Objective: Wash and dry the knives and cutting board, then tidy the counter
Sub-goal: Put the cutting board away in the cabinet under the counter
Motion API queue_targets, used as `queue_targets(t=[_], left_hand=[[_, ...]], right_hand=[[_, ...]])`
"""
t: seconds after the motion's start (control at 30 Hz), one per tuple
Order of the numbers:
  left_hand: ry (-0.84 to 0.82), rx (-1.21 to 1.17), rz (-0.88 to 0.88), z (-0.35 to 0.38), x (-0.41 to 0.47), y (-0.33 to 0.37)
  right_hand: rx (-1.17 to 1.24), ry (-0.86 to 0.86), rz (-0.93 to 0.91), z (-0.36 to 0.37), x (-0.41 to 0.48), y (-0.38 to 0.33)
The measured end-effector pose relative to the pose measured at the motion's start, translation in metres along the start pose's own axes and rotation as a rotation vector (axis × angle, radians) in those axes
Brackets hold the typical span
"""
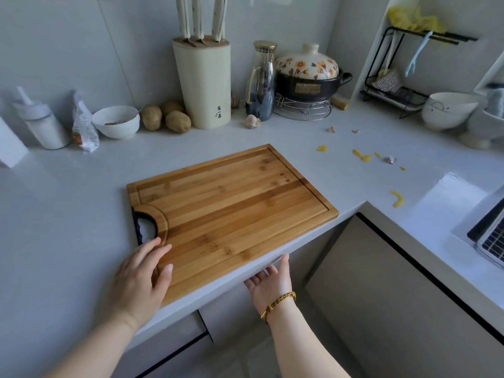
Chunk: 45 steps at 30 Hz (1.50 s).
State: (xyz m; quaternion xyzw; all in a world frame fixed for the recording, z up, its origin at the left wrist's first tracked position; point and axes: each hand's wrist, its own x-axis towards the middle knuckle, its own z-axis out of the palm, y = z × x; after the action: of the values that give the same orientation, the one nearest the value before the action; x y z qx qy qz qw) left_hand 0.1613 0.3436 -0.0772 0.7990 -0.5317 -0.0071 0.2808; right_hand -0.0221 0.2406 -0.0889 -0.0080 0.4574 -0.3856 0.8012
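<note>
Cutting board (231, 211) flat on grey counter (68, 200)

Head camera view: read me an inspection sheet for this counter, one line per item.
Surface: pale counter, scraps at right.
Job's things: cutting board flat at the front edge; knives in knife block.
Clutter: yellow peels, garlic skins, potatoes, bowl.
Grips: left grip rests on board's near corner; right grip, palm up, fingers straight, below its near edge.
Cables: nothing seen.
Surroundings: clay pot, dish rack, tiled wall.
</note>
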Motion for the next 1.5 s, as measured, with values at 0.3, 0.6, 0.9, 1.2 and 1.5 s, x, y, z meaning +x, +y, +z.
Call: queue_targets(t=[0.3,0.6,0.9,1.2,1.5], left_hand=[[-0.004,-0.022,-0.043,-0.006,-0.003,0.006],[0.003,-0.012,-0.039,-0.006,-0.005,0.011],[0.0,-0.021,-0.029,0.012,0.001,-0.006],[-0.005,-0.001,0.015,0.006,0.001,0.008],[-0.003,0.021,0.029,-0.005,-0.002,0.016]], right_hand=[[-0.349,0.078,-0.008,-0.063,-0.033,-0.023],[-1.273,0.411,-0.406,-0.126,-0.083,-0.062],[-2.452,0.599,-0.526,-0.182,-0.105,-0.089],[-2.531,0.733,-0.295,-0.195,-0.102,-0.125],[-2.373,0.723,-0.38,-0.174,-0.097,-0.12]])
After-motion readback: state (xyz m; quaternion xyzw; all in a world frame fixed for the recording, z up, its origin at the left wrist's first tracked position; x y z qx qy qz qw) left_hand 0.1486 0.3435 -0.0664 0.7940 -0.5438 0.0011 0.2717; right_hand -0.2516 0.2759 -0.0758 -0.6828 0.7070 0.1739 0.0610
